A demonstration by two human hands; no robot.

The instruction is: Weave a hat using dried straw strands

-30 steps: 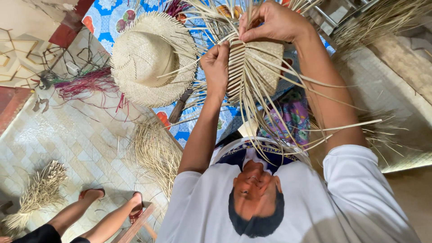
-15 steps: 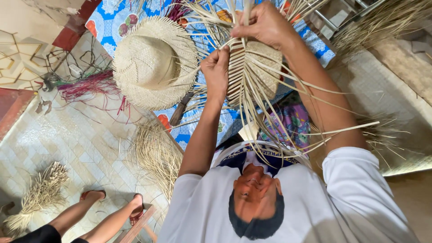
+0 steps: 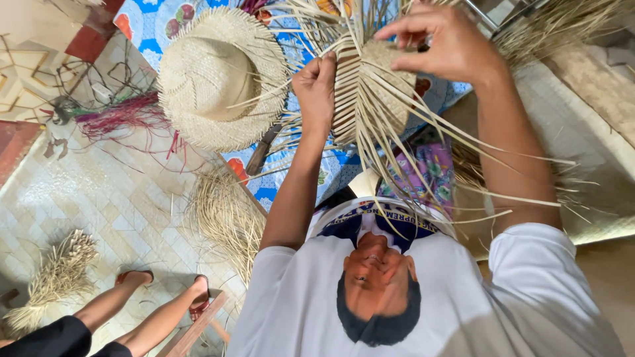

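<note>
Both my hands grip the half-woven straw piece (image 3: 370, 92), pale strips fanning loose: left hand (image 3: 316, 89), right hand (image 3: 443, 43). A finished straw hat (image 3: 218, 76) lies on the patterned blue tabletop (image 3: 152, 20); tiled floor (image 3: 86, 198) beside.

Short-sleeved white T-shirt (image 3: 529, 291) on show, sleeves ending above the elbows, dark navy collar panel (image 3: 350, 225) at the neck. Forearms bare, both hands ungloved.
</note>
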